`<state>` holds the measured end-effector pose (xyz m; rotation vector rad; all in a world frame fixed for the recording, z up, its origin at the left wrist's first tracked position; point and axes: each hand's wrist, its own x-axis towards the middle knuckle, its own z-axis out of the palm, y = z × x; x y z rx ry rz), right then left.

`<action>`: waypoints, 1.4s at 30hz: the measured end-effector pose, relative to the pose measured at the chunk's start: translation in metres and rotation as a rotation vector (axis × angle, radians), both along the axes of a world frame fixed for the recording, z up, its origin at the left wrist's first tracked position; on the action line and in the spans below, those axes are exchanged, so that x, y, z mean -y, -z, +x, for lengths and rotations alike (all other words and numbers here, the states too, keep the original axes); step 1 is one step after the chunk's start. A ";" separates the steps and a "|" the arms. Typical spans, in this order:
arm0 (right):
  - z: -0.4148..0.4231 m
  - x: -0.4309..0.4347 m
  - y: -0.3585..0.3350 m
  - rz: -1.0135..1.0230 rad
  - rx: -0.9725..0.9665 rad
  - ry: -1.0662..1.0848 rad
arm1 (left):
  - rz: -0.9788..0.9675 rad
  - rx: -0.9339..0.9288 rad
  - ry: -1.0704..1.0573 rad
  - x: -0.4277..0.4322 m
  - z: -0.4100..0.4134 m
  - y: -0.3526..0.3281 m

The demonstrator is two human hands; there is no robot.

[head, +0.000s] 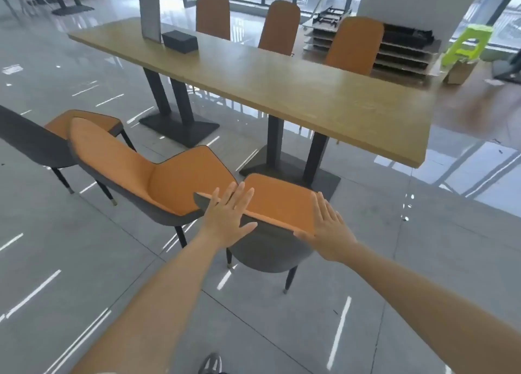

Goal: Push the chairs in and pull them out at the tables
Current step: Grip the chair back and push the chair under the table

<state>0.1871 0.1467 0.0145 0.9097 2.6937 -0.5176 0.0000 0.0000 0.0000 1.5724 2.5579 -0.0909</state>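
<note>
Orange-and-grey chair at lower centre of frame stands pulled out, well clear of the wooden table. Your left hand lies flat, fingers spread, across its backrest top; your right hand is flat too, at the backrest's right edge. Both open, apart, neither clamped. Looks like a push-in not yet started. Second chair just left is also out and twisted askew; third chair at far left likewise out. Three far-side chairs at top of frame sit tucked in. So near side: three left to do.
</note>
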 end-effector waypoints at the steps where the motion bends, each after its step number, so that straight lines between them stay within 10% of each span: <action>1: -0.008 0.004 0.004 -0.006 0.004 0.023 | -0.006 0.018 0.030 0.000 -0.008 0.003; 13: -0.065 0.049 0.030 -0.235 0.004 0.366 | -0.166 0.151 0.345 -0.006 -0.081 0.037; 42: -0.080 0.072 0.066 0.330 -0.053 0.441 | -0.169 0.125 0.515 -0.038 -0.122 0.049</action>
